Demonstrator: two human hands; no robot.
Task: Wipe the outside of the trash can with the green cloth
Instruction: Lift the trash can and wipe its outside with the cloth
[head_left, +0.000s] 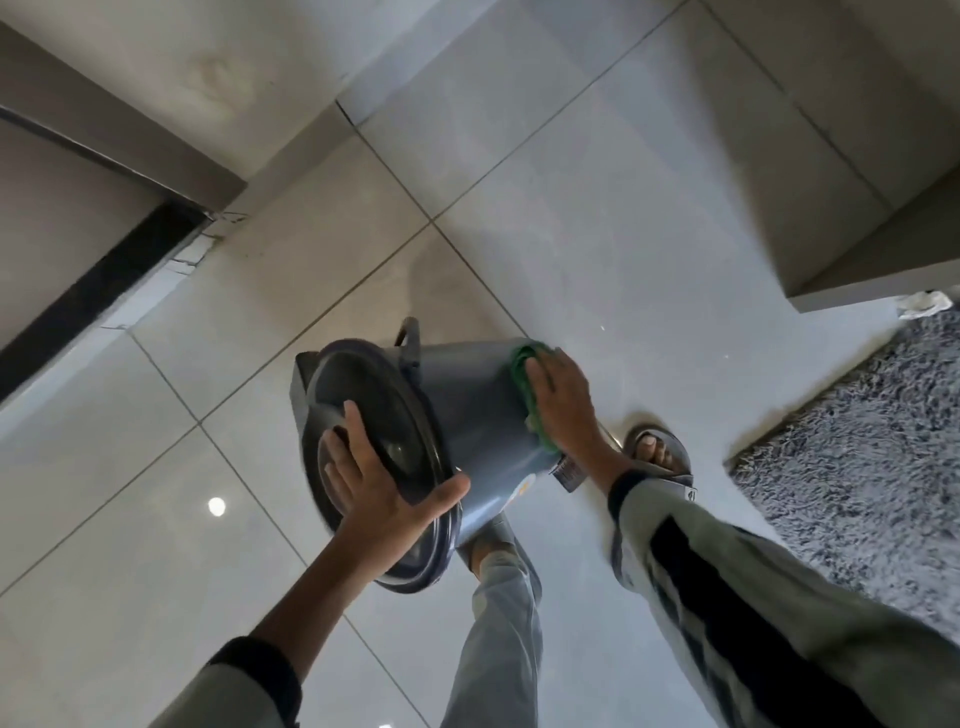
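Note:
A grey plastic trash can (467, 410) with a round lid is held tilted above the tiled floor, lid end toward me. My left hand (379, 488) lies spread across the lid and its rim, gripping the can. My right hand (563, 402) presses the green cloth (522, 371) flat against the can's side wall near its base. Most of the cloth is hidden under my palm; a green edge shows along the fingers. A label sticks out near the can's bottom edge.
Glossy grey floor tiles (623, 234) spread all around. A shaggy grey rug (872, 452) lies at the right, with a crumpled white scrap (924, 304) beside a cabinet base (857, 270). A dark door threshold (93, 286) runs at the left. My sandalled feet stand under the can.

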